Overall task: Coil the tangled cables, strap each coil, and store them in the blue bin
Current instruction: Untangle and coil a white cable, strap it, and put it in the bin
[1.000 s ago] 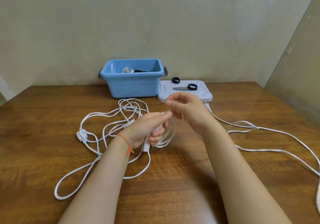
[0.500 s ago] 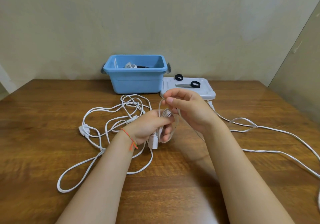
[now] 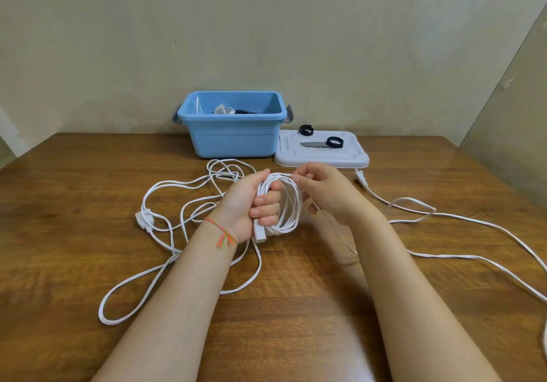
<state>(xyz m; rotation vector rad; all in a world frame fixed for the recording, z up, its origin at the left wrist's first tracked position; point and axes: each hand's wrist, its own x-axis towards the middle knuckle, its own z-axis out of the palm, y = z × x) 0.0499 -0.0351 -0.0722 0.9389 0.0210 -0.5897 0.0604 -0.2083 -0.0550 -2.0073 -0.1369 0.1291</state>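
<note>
your left hand (image 3: 251, 204) now grips a fuller coil (image 3: 282, 204) upright above the table (image 3: 88, 204), fingers curled round its loops; half a second ago the loops were fewer. your right hand (image 3: 328, 192) pinches the cable at the coil's top. loose cable (image 3: 461, 219) trails right. behind, the bin (image 3: 233, 136) and lid (image 3: 319, 156).

One head-worn view looks forward and down, close over the wooden table (image 3: 88, 263), facing the wall (image 3: 266, 26).
</note>
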